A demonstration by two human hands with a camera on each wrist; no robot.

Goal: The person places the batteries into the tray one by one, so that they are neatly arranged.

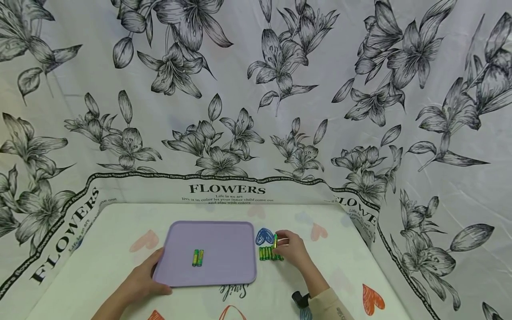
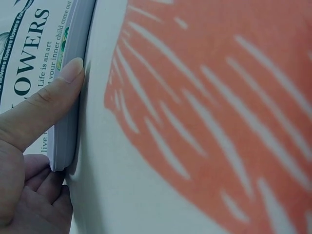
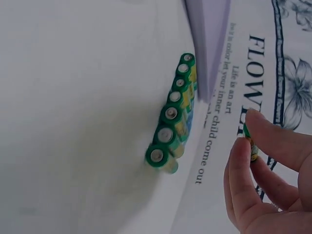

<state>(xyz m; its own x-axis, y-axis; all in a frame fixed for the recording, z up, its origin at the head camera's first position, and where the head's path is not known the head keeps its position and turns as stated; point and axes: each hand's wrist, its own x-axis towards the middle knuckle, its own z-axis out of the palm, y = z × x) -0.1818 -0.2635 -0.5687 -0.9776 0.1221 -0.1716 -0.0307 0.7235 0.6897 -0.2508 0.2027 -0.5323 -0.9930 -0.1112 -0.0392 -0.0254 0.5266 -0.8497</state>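
Observation:
A lilac tray [image 1: 228,242] lies on the table, with two green-and-yellow batteries [image 1: 195,258] side by side on it. My left hand [image 1: 142,278] grips the tray's near left corner; in the left wrist view the thumb [image 2: 70,73] presses one side of the tray edge [image 2: 66,131] and curled fingers show at its end. Right of the tray, a row of several matching batteries [image 1: 267,254] lies side by side, their ends facing the right wrist view. Above that row my right hand [image 1: 293,250] pinches one battery [image 3: 254,152] between thumb and fingers, partly hidden by them.
A white tablecloth [image 1: 108,249] with printed hearts covers the table. Behind and at the sides hangs a white flower-printed curtain [image 1: 240,89]. A black device [image 1: 299,299] sits by the right sleeve [image 1: 330,306].

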